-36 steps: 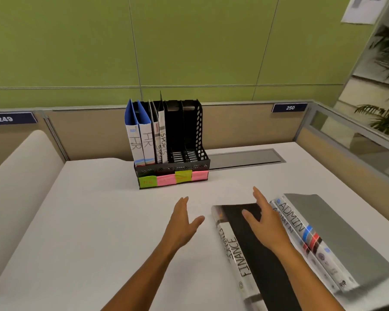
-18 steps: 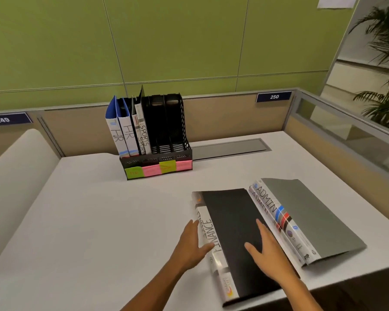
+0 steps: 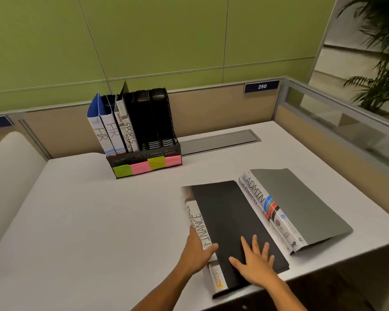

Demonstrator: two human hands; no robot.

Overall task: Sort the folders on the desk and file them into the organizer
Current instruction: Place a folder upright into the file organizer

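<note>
A black folder point(image 3: 229, 216) with FINANCE on its white spine lies flat near the desk's front edge. My left hand point(image 3: 194, 252) grips its spine, thumb over the top edge and fingers against the side. My right hand point(image 3: 254, 263) rests flat on the black cover, fingers spread. To the right lie two stacked grey folders point(image 3: 301, 205) marked ADMIN. The black organizer point(image 3: 144, 162) stands at the back left. Two blue HR folders point(image 3: 103, 129) and SPORTS folders point(image 3: 128, 133) stand in its left slots. Its right slots point(image 3: 157, 117) hold nothing.
Green and pink sticky notes point(image 3: 142, 168) run along the organizer's front. A grey cable flap point(image 3: 218, 142) is set into the desk behind it. Low partitions point(image 3: 222, 104) and a glass panel point(image 3: 337, 117) border the desk. The desk's front edge runs just under the FINANCE folder.
Both hands came down onto the FINANCE folder: the left moved from the bare desk to its spine, the right slid toward me along the cover. The view shifted right.
</note>
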